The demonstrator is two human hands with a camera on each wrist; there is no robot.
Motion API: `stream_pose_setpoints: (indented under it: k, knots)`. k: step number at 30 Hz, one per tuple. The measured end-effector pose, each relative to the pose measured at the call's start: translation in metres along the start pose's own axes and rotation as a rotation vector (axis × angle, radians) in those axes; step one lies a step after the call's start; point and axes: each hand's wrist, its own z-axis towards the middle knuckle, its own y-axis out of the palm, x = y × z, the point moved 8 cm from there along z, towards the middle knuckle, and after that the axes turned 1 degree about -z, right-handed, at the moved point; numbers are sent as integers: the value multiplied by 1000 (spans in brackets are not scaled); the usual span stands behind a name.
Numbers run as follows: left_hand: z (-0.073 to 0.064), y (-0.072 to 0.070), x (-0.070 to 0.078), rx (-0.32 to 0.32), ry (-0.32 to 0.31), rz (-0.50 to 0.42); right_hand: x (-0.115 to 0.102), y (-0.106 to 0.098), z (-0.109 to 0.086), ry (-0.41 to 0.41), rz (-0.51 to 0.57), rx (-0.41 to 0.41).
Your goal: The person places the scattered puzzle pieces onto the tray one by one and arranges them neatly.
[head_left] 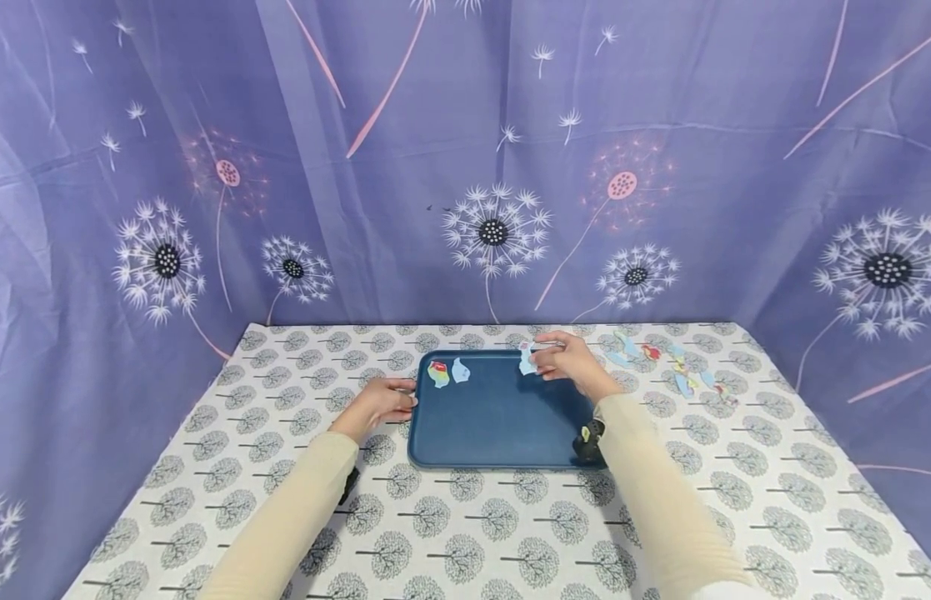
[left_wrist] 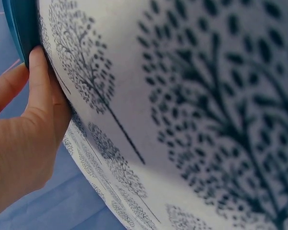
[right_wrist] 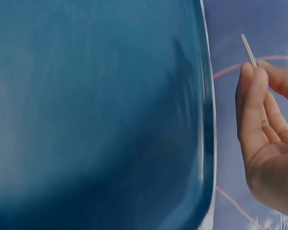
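My right hand (head_left: 573, 364) pinches a pale blue, flat puzzle piece (head_left: 527, 358) between thumb and fingers, above the far right part of a blue tray (head_left: 495, 425). The right wrist view shows the piece (right_wrist: 248, 50) edge-on and thin, raised over the tray's level. At the tray's left rim, my left hand (head_left: 380, 406) touches the edge with its fingertips; up close, thumb and finger (left_wrist: 40, 86) meet the rim, fairly straight. In the tray's far left corner lie a red, yellow and green piece (head_left: 438, 374) and a pale blue piece (head_left: 461, 371), side by side and apart.
Right of the tray, several more pieces lie loose on the tree-patterned tablecloth (head_left: 465, 550), among them a red one (head_left: 650, 352) and a pale blue one (head_left: 684, 384). A purple dandelion-print curtain (head_left: 405, 208) stands behind the table. A black wrist device (head_left: 588, 442) overlaps the tray's near right corner.
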Motion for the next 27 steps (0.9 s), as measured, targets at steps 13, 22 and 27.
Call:
stream_pose_setpoints:
  k: [13, 22, 27]
  knots:
    - [-1, 0, 0, 9, -12, -4, 4, 38, 21, 27, 56, 61]
    - [-5, 1, 1, -10, 3, -8, 8, 65, 28, 42, 50, 50]
    - [-5, 1, 1, -12, 6, -20, 14, 73, 32, 62, 49, 61]
